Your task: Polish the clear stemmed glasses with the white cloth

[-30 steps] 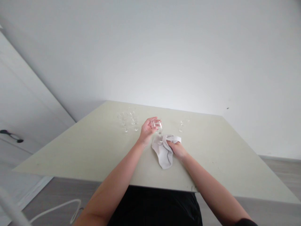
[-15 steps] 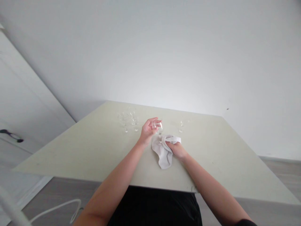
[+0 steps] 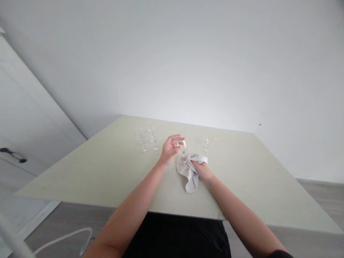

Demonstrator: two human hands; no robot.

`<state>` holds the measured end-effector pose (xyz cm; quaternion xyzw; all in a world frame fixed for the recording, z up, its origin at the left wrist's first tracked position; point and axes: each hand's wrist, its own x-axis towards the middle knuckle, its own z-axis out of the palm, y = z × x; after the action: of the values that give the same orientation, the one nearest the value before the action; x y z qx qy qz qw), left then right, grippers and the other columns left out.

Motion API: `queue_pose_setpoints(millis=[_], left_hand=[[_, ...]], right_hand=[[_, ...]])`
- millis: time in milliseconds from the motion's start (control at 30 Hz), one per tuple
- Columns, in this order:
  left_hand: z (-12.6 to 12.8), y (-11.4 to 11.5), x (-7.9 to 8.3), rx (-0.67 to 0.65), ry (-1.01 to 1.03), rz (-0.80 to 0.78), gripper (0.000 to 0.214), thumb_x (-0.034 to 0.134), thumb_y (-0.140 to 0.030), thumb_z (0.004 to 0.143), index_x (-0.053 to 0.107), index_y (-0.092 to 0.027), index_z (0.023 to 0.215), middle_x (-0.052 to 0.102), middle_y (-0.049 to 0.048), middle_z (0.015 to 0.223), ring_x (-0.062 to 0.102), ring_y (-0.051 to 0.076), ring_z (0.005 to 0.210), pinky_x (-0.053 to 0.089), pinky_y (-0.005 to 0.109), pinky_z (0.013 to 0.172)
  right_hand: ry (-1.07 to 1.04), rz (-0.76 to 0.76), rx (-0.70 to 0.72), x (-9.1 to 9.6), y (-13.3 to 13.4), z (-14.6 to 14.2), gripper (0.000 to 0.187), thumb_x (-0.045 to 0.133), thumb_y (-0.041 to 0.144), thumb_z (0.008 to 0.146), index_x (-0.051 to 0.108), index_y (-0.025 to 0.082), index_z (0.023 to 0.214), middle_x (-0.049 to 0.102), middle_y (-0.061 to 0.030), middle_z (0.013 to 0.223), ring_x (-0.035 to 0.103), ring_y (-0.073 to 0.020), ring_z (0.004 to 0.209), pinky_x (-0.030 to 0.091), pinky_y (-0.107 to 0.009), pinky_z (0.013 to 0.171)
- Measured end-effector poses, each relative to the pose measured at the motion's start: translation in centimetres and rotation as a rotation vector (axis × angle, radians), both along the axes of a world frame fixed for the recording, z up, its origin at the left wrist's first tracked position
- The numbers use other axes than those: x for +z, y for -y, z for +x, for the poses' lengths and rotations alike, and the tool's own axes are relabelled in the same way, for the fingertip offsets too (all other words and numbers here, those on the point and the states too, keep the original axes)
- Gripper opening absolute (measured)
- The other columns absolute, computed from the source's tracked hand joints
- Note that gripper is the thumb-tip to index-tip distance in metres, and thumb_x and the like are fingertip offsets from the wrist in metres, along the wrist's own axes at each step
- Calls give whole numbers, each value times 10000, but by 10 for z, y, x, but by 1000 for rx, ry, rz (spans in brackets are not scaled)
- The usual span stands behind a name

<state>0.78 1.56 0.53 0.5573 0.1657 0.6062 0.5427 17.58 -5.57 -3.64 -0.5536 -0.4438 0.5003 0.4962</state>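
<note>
My left hand (image 3: pixel 170 148) is closed around the bowl of a small clear stemmed glass (image 3: pixel 181 144), above the middle of the table. The glass's lower end points down toward a whitish cloth (image 3: pixel 191 179). Bunched in my right hand (image 3: pixel 202 170), the cloth hangs in folds just below and to the right of the glass. Its upper part lies around the glass's foot; whether it presses on it I cannot tell. The fingertips of my right hand are hidden in the cloth.
Several clear stemmed glasses (image 3: pixel 145 138) stand grouped on the pale table (image 3: pixel 102 172), left of my hands. Another clear glass (image 3: pixel 208 143) stands to the right. Behind the table rises a white wall (image 3: pixel 188 71); a white cabinet (image 3: pixel 29 107) is at the left.
The cloth has shifted slightly to the right and its hanging folds have changed shape. My left hand with the glass stays almost in place.
</note>
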Motion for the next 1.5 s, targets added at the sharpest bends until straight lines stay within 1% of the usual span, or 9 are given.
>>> queue_pose_setpoints(millis=[233,500,667,800,933,1100,1233,1433,1500], left_hand=[[0,-1,0,-24,-11,-2,575,811,-376,719,563,-182,1200,680,131,1153,662,192,955,536,326,813],[0,-1,-1,-35,-23,0,579,813,-372,717,562,-179,1202,682,127,1141,658,189,950,532,313,793],[1,-1,0,-50,-14,0,568,816,-361,715,567,-184,1195,683,114,1129,658,181,946,529,308,801],[1,-1,0,-52,-9,-7,578,824,-363,704,568,-183,1190,683,118,1130,658,179,938,532,300,790],[1,-1,-1,-52,-9,-3,576,820,-358,707,566,-182,1194,684,119,1128,657,183,937,537,311,795],[1,-1,0,-60,-4,-2,567,819,-346,709,567,-186,1192,684,111,1126,657,179,943,529,326,833],[1,0,1,-59,-12,-4,581,826,-360,700,569,-184,1190,685,114,1122,657,180,943,522,334,850],[1,0,1,-54,-10,-3,573,828,-357,697,576,-183,1181,690,114,1108,656,182,928,524,349,846],[1,0,1,-60,-8,1,575,827,-351,698,574,-183,1186,689,112,1106,656,181,929,526,345,838]], right_hand=[[17,-10,-15,0,0,1,427,751,544,675,726,203,930,751,-66,1012,673,-287,1023,501,-436,957],[8,22,5,2,1,-1,474,753,561,672,719,190,965,745,-77,1042,672,-282,1038,495,-435,971],[2,15,17,3,2,-1,458,757,558,671,727,199,955,751,-69,1035,673,-284,1035,503,-427,963],[6,18,12,2,1,0,449,756,558,675,728,205,950,750,-69,1056,669,-291,1049,496,-442,976],[7,29,23,2,2,0,436,753,546,682,727,210,960,748,-64,1072,662,-294,1077,490,-446,986],[11,25,25,3,1,-1,409,747,533,690,725,211,942,754,-59,1047,674,-283,1045,502,-433,963],[22,21,27,2,1,-1,397,739,522,703,725,218,959,749,-59,1072,672,-278,1055,494,-428,975],[40,94,80,3,2,-1,405,723,552,720,731,212,941,757,-56,1034,676,-274,1030,499,-422,966],[43,95,91,4,2,-1,413,721,563,723,733,210,939,758,-55,1021,674,-277,1040,498,-421,969]])
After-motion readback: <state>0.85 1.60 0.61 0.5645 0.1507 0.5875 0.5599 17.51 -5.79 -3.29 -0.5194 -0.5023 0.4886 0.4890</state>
